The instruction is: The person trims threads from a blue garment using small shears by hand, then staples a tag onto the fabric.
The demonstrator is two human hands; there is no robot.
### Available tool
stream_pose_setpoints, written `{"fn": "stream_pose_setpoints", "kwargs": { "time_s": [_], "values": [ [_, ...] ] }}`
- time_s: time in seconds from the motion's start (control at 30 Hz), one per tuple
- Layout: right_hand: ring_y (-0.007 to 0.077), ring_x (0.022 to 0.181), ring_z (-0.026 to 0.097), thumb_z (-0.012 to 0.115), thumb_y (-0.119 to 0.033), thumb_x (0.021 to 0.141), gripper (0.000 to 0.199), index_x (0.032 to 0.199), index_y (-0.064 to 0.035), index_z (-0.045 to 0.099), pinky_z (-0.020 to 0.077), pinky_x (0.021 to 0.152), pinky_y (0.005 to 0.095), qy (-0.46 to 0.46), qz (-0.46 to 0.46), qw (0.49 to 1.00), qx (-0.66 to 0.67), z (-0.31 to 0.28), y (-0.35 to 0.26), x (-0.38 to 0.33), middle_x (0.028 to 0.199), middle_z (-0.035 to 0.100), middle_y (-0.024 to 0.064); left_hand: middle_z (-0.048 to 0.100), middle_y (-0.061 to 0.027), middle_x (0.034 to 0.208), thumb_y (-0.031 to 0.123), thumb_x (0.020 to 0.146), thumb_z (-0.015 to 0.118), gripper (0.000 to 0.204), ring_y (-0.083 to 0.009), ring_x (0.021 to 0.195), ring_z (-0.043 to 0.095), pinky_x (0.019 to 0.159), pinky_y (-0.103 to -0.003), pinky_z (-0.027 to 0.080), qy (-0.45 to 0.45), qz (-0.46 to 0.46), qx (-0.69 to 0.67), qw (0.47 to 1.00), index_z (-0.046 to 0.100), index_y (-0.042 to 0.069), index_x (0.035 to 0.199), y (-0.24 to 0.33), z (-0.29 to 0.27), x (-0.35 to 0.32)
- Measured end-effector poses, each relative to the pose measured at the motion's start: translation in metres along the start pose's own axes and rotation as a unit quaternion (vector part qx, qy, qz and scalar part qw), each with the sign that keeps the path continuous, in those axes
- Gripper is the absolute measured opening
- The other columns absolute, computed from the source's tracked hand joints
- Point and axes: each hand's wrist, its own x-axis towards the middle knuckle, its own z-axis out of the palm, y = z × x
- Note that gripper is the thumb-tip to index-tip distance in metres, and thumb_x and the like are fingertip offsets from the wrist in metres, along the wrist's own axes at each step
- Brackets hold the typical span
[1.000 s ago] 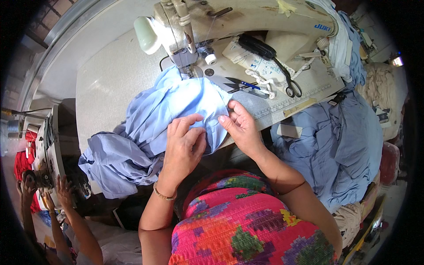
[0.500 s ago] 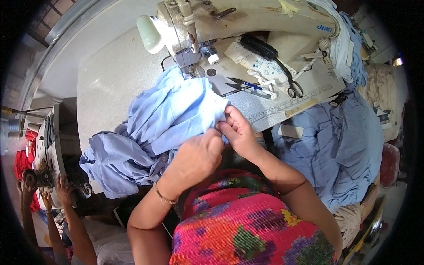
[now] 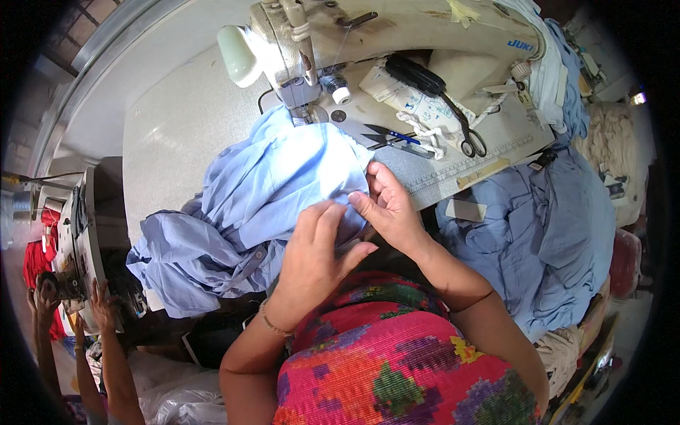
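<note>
A light blue buttoned shirt [image 3: 241, 198] lies bunched on the sewing machine table, one part reaching up to the needle area of the sewing machine [image 3: 304, 85]. My right hand [image 3: 393, 216] holds the shirt's right edge, the fingers curled behind the cloth and the thumb in front. On the near side of the shirt rests my left hand [image 3: 308, 248], its fingers stretched out and the thumb held apart. Beside the cloth on the machine bed are thread snips [image 3: 393, 134] with dark blades and a blue part.
Black-handled scissors [image 3: 464, 127] and a white cord [image 3: 425, 134] lie under the machine arm. To the right sits a heap of blue garments [image 3: 531, 241] with a white card [image 3: 466, 210] on it. Another person's hands [image 3: 104, 304] work at the far left.
My left hand has opened from a closed pinch at the cloth edge and drawn back slightly left. My right hand stays at the edge, its thumb a little farther from the fingertips.
</note>
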Motion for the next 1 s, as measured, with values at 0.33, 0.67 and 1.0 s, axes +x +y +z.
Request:
{"fn": "stream_pose_setpoints", "kwargs": {
  "time_s": [0.33,0.67,1.0],
  "values": [
    [0.0174,0.079,0.055,0.039,0.0,0.089,0.037,0.125,-0.0005,0.045,0.0469,0.077,0.0287,-0.022,-0.034,0.979,-0.2,0.0,-0.024,0.005,0.1,0.059,0.0118,0.061,-0.0021,0.085,0.009,0.088,0.057,0.019,-0.0081,0.074,0.055,0.063,-0.023,0.044,0.049,-0.243,-0.344,0.906,0.059,0.0,0.105,-0.035,0.027,0.003],
    [0.01,0.079,0.055,0.057,0.005,0.079,0.049,0.126,-0.003,0.046,0.0471,0.075,0.0248,-0.006,-0.032,0.983,-0.179,-0.001,-0.012,0.007,0.103,0.056,0.0077,0.061,0.0005,0.089,0.015,0.09,0.055,0.019,-0.005,0.078,0.053,0.07,-0.02,0.043,0.035,-0.337,-0.585,0.737,0.061,0.001,0.103,-0.043,0.009,0.008],
    [0.0127,0.082,0.057,0.059,0.007,0.078,0.044,0.12,-0.0023,0.051,0.0483,0.074,0.0258,0.001,-0.061,0.982,-0.181,0.004,-0.006,0.006,0.1,0.055,0.008,0.063,-0.003,0.093,0.012,0.087,0.059,0.02,-0.0078,0.08,0.058,0.071,-0.023,0.046,0.034,-0.349,-0.573,0.741,0.061,0.001,0.104,-0.039,0.009,0.013]
  ]
}}
